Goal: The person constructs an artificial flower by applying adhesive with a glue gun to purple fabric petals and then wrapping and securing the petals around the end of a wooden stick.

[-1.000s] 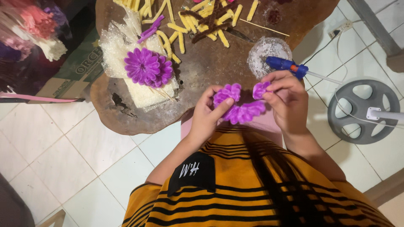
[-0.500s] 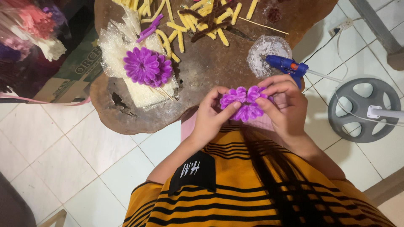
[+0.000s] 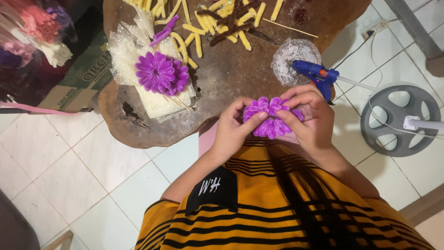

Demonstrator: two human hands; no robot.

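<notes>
Purple flower: made of looped fuzzy petals, rounded, layered in a rough rosette; part hidden behind fingers. Position: held between both hands, above the near edge of the wooden table, in front of the person's striped shirt.

Left hand: fingers curled closed around the flower's left side, thumb pressed across the petals.

Right hand: fingers bent and closed on the right side, fingertips touching the upper petals, thumb on the front.

Nearby: blue glue gun lies on the table just beyond the right hand. A second, finished purple flower rests on white netting, well apart to the left.
</notes>
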